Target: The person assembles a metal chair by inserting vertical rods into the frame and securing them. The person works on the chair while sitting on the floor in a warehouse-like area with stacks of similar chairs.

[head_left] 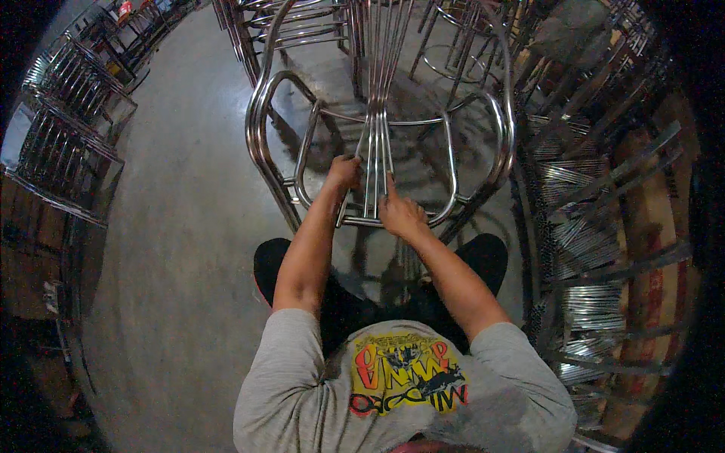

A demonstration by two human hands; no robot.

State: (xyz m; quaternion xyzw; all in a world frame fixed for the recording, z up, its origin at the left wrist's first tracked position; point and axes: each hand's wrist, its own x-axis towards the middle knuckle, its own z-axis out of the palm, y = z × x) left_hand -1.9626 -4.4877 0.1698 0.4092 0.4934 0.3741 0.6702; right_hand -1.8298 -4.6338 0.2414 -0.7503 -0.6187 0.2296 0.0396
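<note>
**Hands on a chrome chair frame**

Chrome tubing fills the middle of the floor: a shiny bent-steel chair frame (377, 143) stands on the grey concrete floor (189, 226) directly in front of the person, its curved outer tubes looping round on both sides and a bundle of thin upright steel rods (377, 151) running down its centre to a lower crossbar.

The left hand (343, 172) is clenched around the left edge of that rod bundle, knuckles up, fingers wrapped out of sight behind the metal. The right hand (399, 214) sits lower, just beside the rods on their right, gripping the crossbar where the rods end, with the forefinger lifted and pressed against the rods. Both forearms reach forward from a grey printed T-shirt (400, 385), and two black shoes (272, 264) stand apart on the floor beneath the frame.

More chrome frames and stools (317, 23) crowd close behind the one being held. To the right, stacked bright metal parts (581, 226) rise in tiers against brown boards. Far left, further stacked metal frames (60, 113) stand well apart from the person.
</note>
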